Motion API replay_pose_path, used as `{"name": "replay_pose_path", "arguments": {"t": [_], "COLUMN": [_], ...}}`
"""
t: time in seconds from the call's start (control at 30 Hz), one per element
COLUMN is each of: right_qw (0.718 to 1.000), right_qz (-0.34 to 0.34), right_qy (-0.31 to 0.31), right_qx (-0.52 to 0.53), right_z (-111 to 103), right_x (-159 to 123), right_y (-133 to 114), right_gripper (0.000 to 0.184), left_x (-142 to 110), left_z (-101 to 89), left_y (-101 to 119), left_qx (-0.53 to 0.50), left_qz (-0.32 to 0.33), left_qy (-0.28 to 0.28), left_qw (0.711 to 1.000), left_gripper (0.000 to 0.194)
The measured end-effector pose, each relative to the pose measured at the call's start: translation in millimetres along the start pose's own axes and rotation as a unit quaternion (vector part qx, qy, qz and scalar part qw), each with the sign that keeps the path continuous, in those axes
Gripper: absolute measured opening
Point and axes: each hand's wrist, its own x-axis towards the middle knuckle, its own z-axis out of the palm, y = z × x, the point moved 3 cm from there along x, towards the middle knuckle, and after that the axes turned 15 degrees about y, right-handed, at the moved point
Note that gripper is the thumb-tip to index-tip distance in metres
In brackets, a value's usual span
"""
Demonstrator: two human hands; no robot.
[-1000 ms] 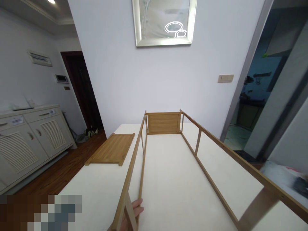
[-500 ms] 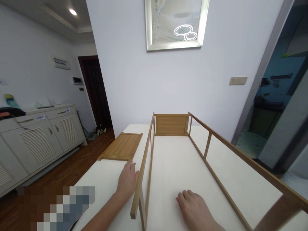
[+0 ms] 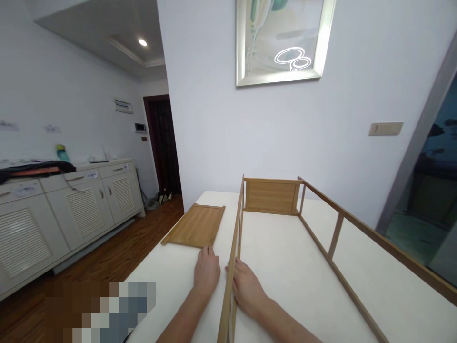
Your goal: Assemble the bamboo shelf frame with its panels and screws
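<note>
The frame (image 3: 272, 196) and the left panel (image 3: 196, 226) are showing smooth, grained wood (low in sheen); the table (image 3: 285, 257) is looking smooth and matt, while the far picture (image 3: 282, 28) is shining glossily.

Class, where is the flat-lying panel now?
In the head view, the panel lies on the white table, left of the wooden frame, just beyond the left hand.

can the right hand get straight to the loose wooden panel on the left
Probably not: the wooden frame's left side stands between the right hand and the loose panel; reaching over it might work.
</note>
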Motion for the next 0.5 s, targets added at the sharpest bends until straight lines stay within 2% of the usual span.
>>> {"name": "replay_pose_path", "arguments": {"t": [0.17,0.27,0.33,0.4,0.5], "right_qw": [1.000,0.999,0.995,0.972,0.899], "right_qz": [0.024,0.031,0.062,0.149,0.288], "right_qy": [0.011,0.030,0.058,0.098,0.138], "right_qx": [-0.006,0.000,0.044,0.150,0.301], "right_z": [7,6,5,5,11], "right_x": [-1,5,13,25,41], "right_y": [6,4,3,4,7], "right_gripper": [0.035,0.030,0.025,0.019,0.021], "left_x": [14,16,14,10,1], "left_z": [-3.6,-8.4,-14.3,-21.5,-33.0], "left_y": [-8,-5,1,9,24], "left_qx": [0.003,-0.005,-0.019,-0.060,-0.149], "left_qz": [-0.015,-0.013,-0.016,-0.027,-0.057], "left_qy": [0.002,0.000,0.000,0.004,0.023], "left_qw": [1.000,1.000,1.000,0.998,0.987], "left_gripper": [0.021,0.022,0.020,0.016,0.015]}}
